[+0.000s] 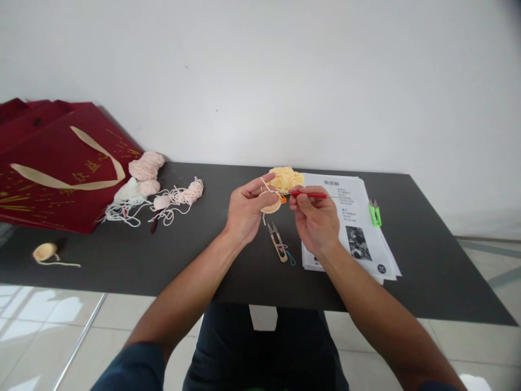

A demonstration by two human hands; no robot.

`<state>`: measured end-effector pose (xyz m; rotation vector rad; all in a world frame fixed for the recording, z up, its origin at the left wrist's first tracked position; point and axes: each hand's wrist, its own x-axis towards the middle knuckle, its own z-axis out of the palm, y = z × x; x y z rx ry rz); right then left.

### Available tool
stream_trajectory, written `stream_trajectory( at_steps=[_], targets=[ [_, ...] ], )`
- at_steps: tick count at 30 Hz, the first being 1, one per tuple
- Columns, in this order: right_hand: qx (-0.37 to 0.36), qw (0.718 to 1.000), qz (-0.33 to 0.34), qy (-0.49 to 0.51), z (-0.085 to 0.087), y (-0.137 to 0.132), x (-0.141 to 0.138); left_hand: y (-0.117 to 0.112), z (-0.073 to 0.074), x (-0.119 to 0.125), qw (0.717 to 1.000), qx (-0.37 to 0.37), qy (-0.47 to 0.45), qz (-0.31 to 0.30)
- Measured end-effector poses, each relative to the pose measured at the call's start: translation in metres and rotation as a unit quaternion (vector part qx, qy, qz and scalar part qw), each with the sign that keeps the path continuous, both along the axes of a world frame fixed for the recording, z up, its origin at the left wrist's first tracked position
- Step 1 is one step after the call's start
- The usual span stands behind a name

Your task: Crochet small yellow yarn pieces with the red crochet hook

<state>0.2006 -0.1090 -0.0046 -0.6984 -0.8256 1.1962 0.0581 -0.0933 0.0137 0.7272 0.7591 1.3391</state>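
My left hand pinches a small round tan crochet piece, with a strand of yarn running over its raised index finger. Close beside it, my right hand grips a red crochet hook whose tip points left into that piece. Behind both hands a loose heap of yellow yarn lies on the dark table. A pair of thread snips rests on the table just below my hands.
Printed instruction sheets lie to the right with green snips at their edge. Pink and white yarn bundles and red gift bags fill the left. A small tan crochet disc sits near the table's left front edge.
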Motion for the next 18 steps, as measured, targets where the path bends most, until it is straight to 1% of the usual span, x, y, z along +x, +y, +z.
stream_trajectory(
  at_steps=[4, 14, 18],
  targets=[
    [0.013, 1.0, 0.007, 0.003, 0.0019, -0.001, 0.0011, -0.0005, 0.001, 0.0001, 1.0, 0.006, 0.002, -0.009],
    [0.031, 1.0, -0.005, -0.006, 0.005, 0.0013, 0.0056, 0.0009, 0.0021, -0.0059, 0.999, 0.02, 0.003, -0.024],
    [0.054, 0.998, -0.014, -0.006, 0.0053, 0.0013, 0.0057, 0.0029, 0.002, -0.0079, 1.0, 0.024, 0.009, -0.017]
  ],
)
